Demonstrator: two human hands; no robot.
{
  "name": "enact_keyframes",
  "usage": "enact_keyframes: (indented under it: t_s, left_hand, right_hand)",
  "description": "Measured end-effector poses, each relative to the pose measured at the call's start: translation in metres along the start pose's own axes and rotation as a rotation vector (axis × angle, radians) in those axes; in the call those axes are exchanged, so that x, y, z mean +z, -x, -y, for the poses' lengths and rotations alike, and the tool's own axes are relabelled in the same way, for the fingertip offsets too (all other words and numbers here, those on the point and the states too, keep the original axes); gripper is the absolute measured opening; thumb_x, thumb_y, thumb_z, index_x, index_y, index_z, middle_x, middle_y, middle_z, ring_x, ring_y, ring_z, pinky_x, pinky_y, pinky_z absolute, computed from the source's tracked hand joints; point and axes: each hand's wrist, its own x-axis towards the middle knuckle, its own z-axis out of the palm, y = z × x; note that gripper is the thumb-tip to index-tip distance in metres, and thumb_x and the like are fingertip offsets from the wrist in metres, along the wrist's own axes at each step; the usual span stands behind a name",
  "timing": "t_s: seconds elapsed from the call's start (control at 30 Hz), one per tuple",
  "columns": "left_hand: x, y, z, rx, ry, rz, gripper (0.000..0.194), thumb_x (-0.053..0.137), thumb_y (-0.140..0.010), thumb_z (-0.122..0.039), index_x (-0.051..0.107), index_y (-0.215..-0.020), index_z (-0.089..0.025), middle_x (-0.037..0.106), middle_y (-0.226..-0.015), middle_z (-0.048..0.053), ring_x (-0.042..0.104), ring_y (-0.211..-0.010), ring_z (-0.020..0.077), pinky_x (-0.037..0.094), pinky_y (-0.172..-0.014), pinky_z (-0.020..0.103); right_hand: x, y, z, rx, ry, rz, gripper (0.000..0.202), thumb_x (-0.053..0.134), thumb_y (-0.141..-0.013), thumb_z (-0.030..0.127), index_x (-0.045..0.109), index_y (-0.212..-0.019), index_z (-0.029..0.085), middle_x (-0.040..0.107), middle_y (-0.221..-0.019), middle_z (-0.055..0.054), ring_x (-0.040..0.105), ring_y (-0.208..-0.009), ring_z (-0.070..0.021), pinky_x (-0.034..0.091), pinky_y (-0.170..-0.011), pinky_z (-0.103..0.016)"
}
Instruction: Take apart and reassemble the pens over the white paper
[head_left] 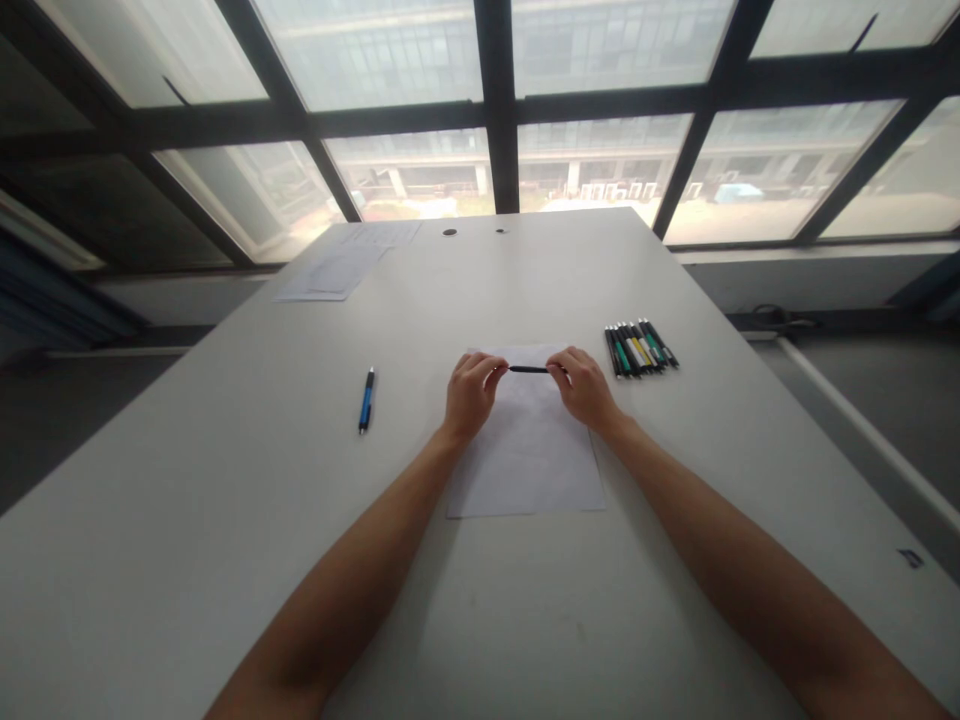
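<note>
A dark pen (529,370) lies level between my two hands, over the upper part of a white sheet of paper (532,460). Its left end is pinched in the fingertips of my left hand (472,390). My right hand (583,388) grips the other end, and its fingers hide that part of the pen. To the left, a blue and black pen (367,402) rests on the table by itself. Right of my right hand, several pens (640,348) with black, green, yellow and white parts lie side by side in a row.
The white table (225,500) narrows toward the windows (405,170). Printed sheets (330,272) lie at its far left. Near the far edge is a round dark hole (449,233). A small dark label (910,558) sits near the right edge.
</note>
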Motion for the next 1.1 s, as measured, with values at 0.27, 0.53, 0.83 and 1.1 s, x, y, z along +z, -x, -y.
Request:
enact_keyframes:
  t_s: [0.27, 0.53, 0.83, 1.1]
  left_hand:
    - [0.0018, -0.0003, 0.0051, -0.092, 0.157, -0.007, 0.013, 0.069, -0.086, -0.027, 0.071, -0.099, -0.023, 0.071, -0.088, 0.004, 0.063, -0.082, 0.0173, 0.050, -0.073, 0.031]
    - [0.0000, -0.0011, 0.0034, -0.095, 0.229, -0.038, 0.011, 0.071, -0.085, -0.033, 0.074, -0.087, -0.023, 0.071, -0.084, 0.004, 0.063, -0.078, 0.0165, 0.050, -0.068, 0.029]
    - [-0.0006, -0.0005, 0.0016, -0.121, 0.293, -0.011, 0.016, 0.072, -0.083, -0.038, 0.076, -0.088, -0.023, 0.071, -0.080, 0.004, 0.062, -0.073, 0.0159, 0.051, -0.066, 0.029]
    - [-0.0015, 0.0006, 0.0035, -0.154, 0.298, -0.007, 0.018, 0.077, -0.078, -0.034, 0.074, -0.092, -0.022, 0.071, -0.082, 0.003, 0.062, -0.072, 0.0153, 0.051, -0.067, 0.030]
  right_hand:
    - [-0.0048, 0.0002, 0.0012, -0.035, 0.040, 0.020, 0.008, 0.061, -0.093, 0.031, 0.065, -0.094, 0.024, 0.069, -0.094, -0.005, 0.057, -0.093, -0.0247, 0.036, -0.084, -0.037]
    - [-0.0041, 0.0008, -0.0014, -0.055, 0.039, -0.006, 0.014, 0.059, -0.095, 0.036, 0.068, -0.094, 0.025, 0.067, -0.097, -0.005, 0.056, -0.097, -0.0237, 0.035, -0.087, -0.038]
    - [-0.0055, 0.0001, 0.0040, -0.086, 0.021, 0.042, 0.017, 0.056, -0.096, 0.036, 0.069, -0.092, 0.025, 0.069, -0.091, -0.005, 0.057, -0.092, -0.0229, 0.035, -0.085, -0.037]
    - [-0.0010, 0.0008, 0.0031, -0.079, -0.058, 0.103, 0.017, 0.049, -0.099, 0.025, 0.066, -0.100, 0.023, 0.070, -0.092, -0.005, 0.060, -0.090, -0.0216, 0.039, -0.084, -0.034]
